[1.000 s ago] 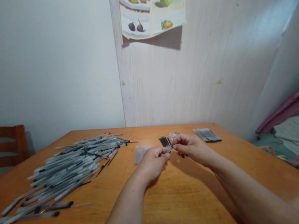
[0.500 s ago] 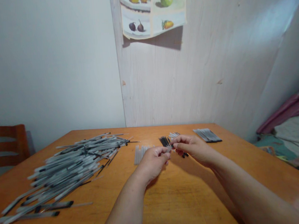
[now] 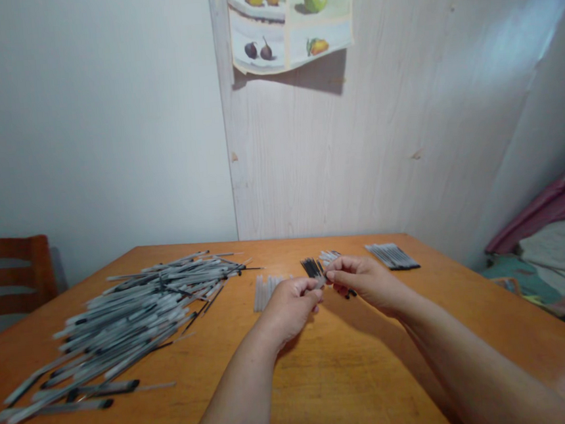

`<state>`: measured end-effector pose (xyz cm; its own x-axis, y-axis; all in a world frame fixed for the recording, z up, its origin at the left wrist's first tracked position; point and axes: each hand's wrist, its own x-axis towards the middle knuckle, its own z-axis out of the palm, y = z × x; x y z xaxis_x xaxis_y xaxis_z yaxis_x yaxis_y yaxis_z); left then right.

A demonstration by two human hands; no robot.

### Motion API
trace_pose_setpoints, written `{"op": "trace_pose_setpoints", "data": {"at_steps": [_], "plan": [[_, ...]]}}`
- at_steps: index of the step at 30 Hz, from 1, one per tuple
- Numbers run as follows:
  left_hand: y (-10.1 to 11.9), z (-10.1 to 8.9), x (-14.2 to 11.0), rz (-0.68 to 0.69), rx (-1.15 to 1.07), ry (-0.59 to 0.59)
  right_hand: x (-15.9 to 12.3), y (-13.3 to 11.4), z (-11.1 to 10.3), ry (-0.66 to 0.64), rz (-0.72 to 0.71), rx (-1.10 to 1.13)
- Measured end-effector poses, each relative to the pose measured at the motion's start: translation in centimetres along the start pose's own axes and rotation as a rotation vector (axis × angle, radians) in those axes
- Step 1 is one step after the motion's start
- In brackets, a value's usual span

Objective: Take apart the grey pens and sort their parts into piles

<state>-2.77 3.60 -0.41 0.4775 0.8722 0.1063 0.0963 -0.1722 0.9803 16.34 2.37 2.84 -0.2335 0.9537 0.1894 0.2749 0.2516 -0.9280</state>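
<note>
My left hand (image 3: pixel 293 307) is closed in a pinch on a pale, translucent pen (image 3: pixel 321 280) above the table. My right hand (image 3: pixel 362 283) pinches the dark end of the same pen, thumb against forefinger. The fingers cover most of it. Left of my left hand lies a row of clear pen barrels (image 3: pixel 260 294), partly hidden by that hand. Just beyond the fingertips is a bunch of thin black pieces (image 3: pixel 309 267), perhaps refills. Behind my right hand, pale pens (image 3: pixel 328 257) with black ends are partly covered.
A big loose heap of translucent pens with black ends (image 3: pixel 137 310) spreads over the table's left side. At the back right, a neat row of pens (image 3: pixel 392 256) lies side by side. A wooden chair (image 3: pixel 11 275) stands left of the wooden table (image 3: pixel 328 393).
Almost nothing differs. My right fingers have shifted very slightly at the pen's dark end, while my left hand holds its place.
</note>
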Motion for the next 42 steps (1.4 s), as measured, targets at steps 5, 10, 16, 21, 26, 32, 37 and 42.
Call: {"op": "trace_pose_setpoints", "data": {"at_steps": [5, 10, 16, 21, 26, 32, 37, 42], "plan": [[0.1, 0.0, -0.1, -0.002, -0.028, 0.001, -0.1, -0.3, 0.2, 0.000, 0.003, 0.019], [0.1, 0.1, -0.1, 0.004, -0.024, 0.023, -0.1, -0.5, 0.5, 0.011, -0.016, -0.005], [0.4, 0.2, -0.2, 0.012, -0.009, 0.041, 0.1, -0.1, 0.5, 0.025, -0.029, -0.056], [0.4, 0.3, -0.2, 0.013, 0.019, 0.040, 0.3, 0.4, 0.7, 0.086, -0.073, -0.168], [0.2, 0.5, -0.2, 0.037, 0.024, 0.011, 0.4, 0.7, 1.0, 0.112, -0.090, -0.268], [-0.1, 0.5, -0.1, 0.053, 0.018, -0.027, 0.5, 0.5, 1.1, 0.101, -0.084, -0.264], [-0.7, 0.4, 0.1, 0.073, 0.041, -0.025, 0.8, 0.9, 1.3, 0.094, -0.095, -0.253], [-0.4, 0.3, -0.1, 0.038, 0.052, -0.041, 0.9, 1.4, 1.2, 0.055, -0.141, -0.260]]}}
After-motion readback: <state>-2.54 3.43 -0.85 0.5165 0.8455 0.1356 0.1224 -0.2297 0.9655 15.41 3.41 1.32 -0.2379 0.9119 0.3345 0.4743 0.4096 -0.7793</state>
